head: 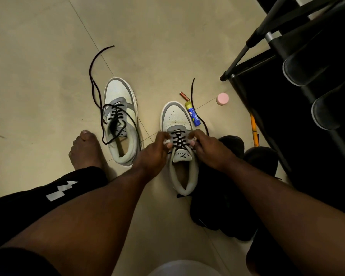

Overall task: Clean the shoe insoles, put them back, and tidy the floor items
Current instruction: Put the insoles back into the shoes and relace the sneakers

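Both hands pinch the black lace of the right shoe (178, 134). The left hand (155, 150) has its grip closed on the lace at the left side of the crossings, and the right hand (207, 146) has its grip closed on it at the right side.

There are two shoes on the tiled floor (38, 66). Both are smooth and white with grey patches and soft padded collars. Each one lies long from near to far, with its toe pointing far and its heel near. The left shoe (121, 120) sits just left of the hands. Its long thin lace (94, 76) is loose and trails far and left across the floor.

Just past the right shoe's toe lie three small things: one short coppery battery (184, 96), one round blue and yellow tube (192, 114), and one pink round cap (222, 98) further right. A bare foot (86, 150) rests left of the left shoe. A dark rack (307, 66) stands at the far right.
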Demonstrator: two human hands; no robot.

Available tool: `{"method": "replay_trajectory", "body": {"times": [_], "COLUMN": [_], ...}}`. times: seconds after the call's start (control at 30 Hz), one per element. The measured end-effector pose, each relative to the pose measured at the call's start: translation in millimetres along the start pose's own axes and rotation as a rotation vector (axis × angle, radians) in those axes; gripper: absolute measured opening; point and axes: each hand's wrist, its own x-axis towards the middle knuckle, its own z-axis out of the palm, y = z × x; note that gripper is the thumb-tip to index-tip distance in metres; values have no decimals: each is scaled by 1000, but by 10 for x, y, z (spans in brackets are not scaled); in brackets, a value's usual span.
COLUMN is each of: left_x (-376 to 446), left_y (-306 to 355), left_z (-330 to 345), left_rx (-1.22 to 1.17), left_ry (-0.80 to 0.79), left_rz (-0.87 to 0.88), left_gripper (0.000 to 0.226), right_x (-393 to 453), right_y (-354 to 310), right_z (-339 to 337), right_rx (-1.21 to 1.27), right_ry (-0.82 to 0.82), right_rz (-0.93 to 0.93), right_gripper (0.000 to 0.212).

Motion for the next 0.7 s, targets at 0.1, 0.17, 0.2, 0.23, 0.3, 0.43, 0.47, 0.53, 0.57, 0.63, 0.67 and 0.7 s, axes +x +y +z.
{"method": "replay_trajectory", "body": {"times": [0.1, 0.17, 0.2, 0.23, 0.3, 0.43, 0.47, 0.53, 0.57, 0.63, 0.67, 0.7], "left_x": [53, 78, 87, 99, 106, -23, -116, -326, -429, -693, -828, -938], "left_y": [-29, -14, 30, 94, 270, 842, 1019, 1365, 1514, 1835, 1979, 2084], "left_z": [-175, -275, -321, -358, -467, -906, -1049, -1309, -1408, -1629, -1730, -1801], "left_rx": [83, 166, 187, 175, 125, -48, -110, -203, -252, -358, -403, -438], "left_ry": [38, 21, 2, -16, -87, -320, -347, -350, -349, -341, -341, -350], "left_rz": [-77, -136, -163, -197, -251, -313, -340, -361, -377, -404, -403, -403], "left_gripper": [26, 22, 22, 24, 30, 12, 13, 23, 25, 27, 27, 27], "right_x": [-83, -139, -164, -181, -245, -437, -531, -786, -913, -1216, -1362, -1478], "right_y": [102, 147, 128, 89, -77, -547, -694, -1020, -1150, -1419, -1542, -1629], "right_z": [-160, -238, -258, -267, -329, -641, -724, -886, -941, -1064, -1115, -1141], "right_rx": [-130, -241, -250, -225, -157, -24, 82, 321, 448, 663, 719, 715], "right_ry": [-68, -119, -132, -131, -108, -139, -173, -216, -218, -199, -181, -163], "right_rz": [18, 37, 55, 74, 101, 181, 230, 296, 317, 303, 268, 225], "right_gripper": [17, 13, 12, 12, 23, 24, 20, 22, 24, 30, 32, 34]}}
